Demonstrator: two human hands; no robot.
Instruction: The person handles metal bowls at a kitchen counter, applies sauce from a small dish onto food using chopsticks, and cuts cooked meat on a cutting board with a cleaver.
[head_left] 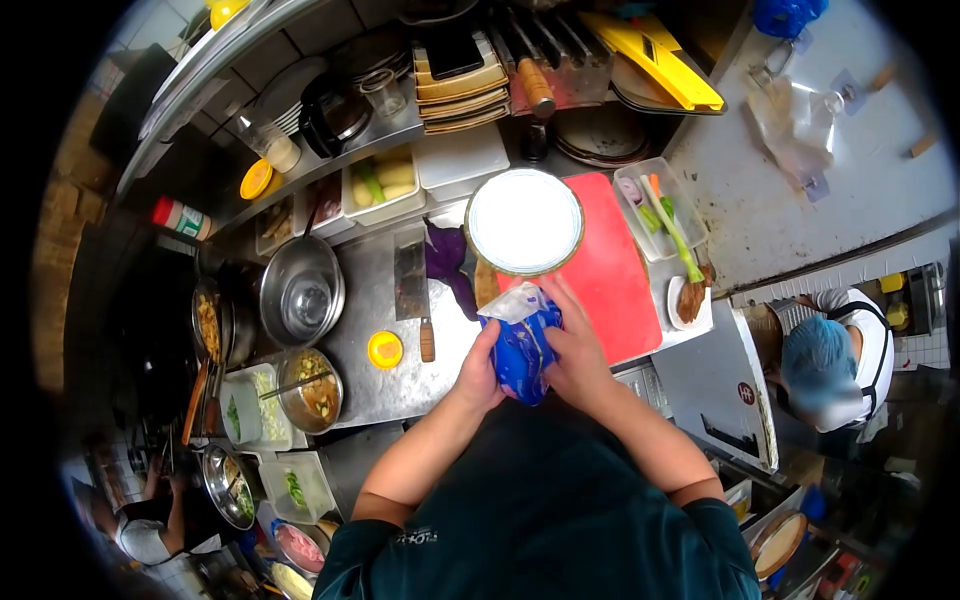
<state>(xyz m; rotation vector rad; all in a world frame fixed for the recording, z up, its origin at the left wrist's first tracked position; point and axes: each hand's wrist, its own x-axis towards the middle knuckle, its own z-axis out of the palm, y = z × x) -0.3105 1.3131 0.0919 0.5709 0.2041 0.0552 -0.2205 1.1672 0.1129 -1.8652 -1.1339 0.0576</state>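
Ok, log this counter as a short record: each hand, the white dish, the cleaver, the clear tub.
Left hand: holds the left side of a blue packet
Right hand: holds the packet's right side
White dish: round, overlapping the red board's left edge in view
Cleaver: flat on the steel counter, handle toward the person
Clear tub: right of the board, holding vegetables

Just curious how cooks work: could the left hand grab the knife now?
Probably not yet, since the left hand helps hold the blue bag; freed, it likely could, as the knife's handle lies nearby, uncovered.
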